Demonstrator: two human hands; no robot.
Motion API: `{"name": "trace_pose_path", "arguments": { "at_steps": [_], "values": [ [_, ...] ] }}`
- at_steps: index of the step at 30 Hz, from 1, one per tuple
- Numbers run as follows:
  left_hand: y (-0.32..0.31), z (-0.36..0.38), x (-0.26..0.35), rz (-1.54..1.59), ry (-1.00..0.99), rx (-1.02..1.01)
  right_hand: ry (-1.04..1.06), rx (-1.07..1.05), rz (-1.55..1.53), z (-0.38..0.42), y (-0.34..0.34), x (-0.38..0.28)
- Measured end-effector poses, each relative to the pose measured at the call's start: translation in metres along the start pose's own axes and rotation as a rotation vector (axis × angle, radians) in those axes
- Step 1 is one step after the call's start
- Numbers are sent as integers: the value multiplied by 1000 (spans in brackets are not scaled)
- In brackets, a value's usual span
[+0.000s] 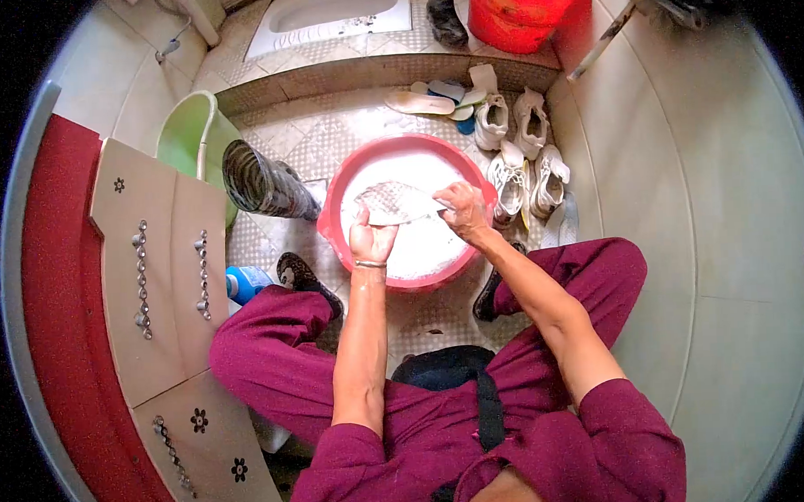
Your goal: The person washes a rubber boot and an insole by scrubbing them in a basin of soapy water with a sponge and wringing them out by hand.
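Note:
A red basin (336, 184) full of white suds (420, 250) stands on the floor between my knees. Above the foam, a wet insole (391, 203) with a grey-white patterned surface lies crosswise. My left hand (372, 239) holds its left end from below, thumb up along the near edge. At the other end, my right hand (464, 210) has its fingers closed by the narrow white tip. Whether a small brush is also in those right fingers cannot be made out.
Several white shoes (530, 123) and loose insoles (421, 102) lie right of and behind the basin. Left are a dark rubber boot (262, 181), a green tub (185, 135), a blue bottle (246, 283) and a cabinet (169, 286). A red bucket (518, 21) stands on the raised step.

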State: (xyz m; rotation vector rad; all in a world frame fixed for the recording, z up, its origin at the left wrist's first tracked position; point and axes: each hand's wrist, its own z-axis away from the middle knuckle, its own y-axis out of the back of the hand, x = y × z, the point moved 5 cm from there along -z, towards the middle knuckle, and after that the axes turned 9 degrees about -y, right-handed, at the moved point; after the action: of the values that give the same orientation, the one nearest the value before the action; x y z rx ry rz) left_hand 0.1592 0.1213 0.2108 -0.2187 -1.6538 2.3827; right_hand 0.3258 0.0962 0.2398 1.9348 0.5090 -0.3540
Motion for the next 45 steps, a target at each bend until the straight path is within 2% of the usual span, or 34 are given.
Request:
{"name": "trace_pose_path", "arguments": {
  "at_steps": [2,3,4,6,7,8,10,12,14,16,18,19,20,22,23,25,28,29,30,32,33,34,35,36,37,38,39,40,42,43,44,45],
  "values": [
    [-6,7,4,-36,-23,25,-194,8,-423,5,-8,16],
    [-6,8,4,-15,-28,33,-502,-106,-524,7,-2,13],
    [-7,9,3,-19,-18,27,-505,-93,-522,8,-7,17],
    [-15,14,-1,-85,14,-124,-604,-198,-963,12,-31,28],
    [-14,12,0,-116,-10,-154,-734,-236,-1246,11,-29,19],
    [-11,11,0,-124,-4,-158,-734,-226,-1252,7,-22,6],
    [-11,11,2,-391,-94,-187,-640,-64,-1268,-2,3,-15],
    [-13,12,-1,-399,-142,-199,-580,-127,-1197,-6,7,-15],
    [-13,14,4,-581,-334,-164,-440,-240,-1135,-8,9,-20],
    [-15,18,-2,-563,-340,-132,-462,-253,-1223,-10,23,-31],
    [-20,28,-12,-861,-512,-118,-781,-437,-1573,-4,19,-41],
    [-24,33,-18,-966,-531,-80,-744,-413,-1505,-8,21,-49],
    [-20,34,-21,-1033,-533,-38,-832,-371,-1374,-8,22,-50],
    [-22,40,-31,-987,-448,-52,-711,-135,-1334,-15,4,-39],
    [-24,41,-31,-995,-442,-62,-710,-121,-1339,-12,-3,-33],
    [-27,36,-31,-716,-340,-247,-824,-51,-1466,-10,-3,-28],
    [-26,36,-22,-627,-266,-199,-820,-79,-1530,-10,-1,-37],
    [-24,40,-25,-591,-240,-192,-808,-58,-1661,-7,-1,-45],
    [-26,42,-27,-593,-237,-193,-688,112,-1543,-8,-12,-44],
    [-24,42,-35,-534,-181,-136,-707,252,-1353,-5,18,-73],
    [-28,42,-34,-747,-352,-101,-782,153,-1444,-2,-8,-77],
    [-22,39,-34,-727,-236,-40,-731,96,-1137,-1,6,-92],
    [-19,40,-36,-654,-145,-96,-569,104,-976,-4,14,-104],
    [-33,52,-43,-578,-50,-152,-492,83,-845,-5,13,-109],
    [-45,48,-42,-558,-40,-531,-415,74,-716,-7,12,-114],
    [-35,44,-38,-589,-72,-510,-439,99,-698,-9,12,-111],
    [-35,47,-43,-585,-32,-518,-330,147,-615,-12,17,-111],
    [-28,46,-39,-603,-36,-431,-221,188,-527,-13,19,-111],
    [-17,43,-24,-653,-65,-251,-244,19,-771,-9,2,-109],
    [-13,40,-22,-672,-76,-199,-234,205,-715,1,11,-121],
    [-9,37,-20,-691,-87,-147,-227,246,-566,6,8,-126],
    [-7,34,-23,-607,-78,-212,-236,252,-549,6,6,-123]
  ]
}}
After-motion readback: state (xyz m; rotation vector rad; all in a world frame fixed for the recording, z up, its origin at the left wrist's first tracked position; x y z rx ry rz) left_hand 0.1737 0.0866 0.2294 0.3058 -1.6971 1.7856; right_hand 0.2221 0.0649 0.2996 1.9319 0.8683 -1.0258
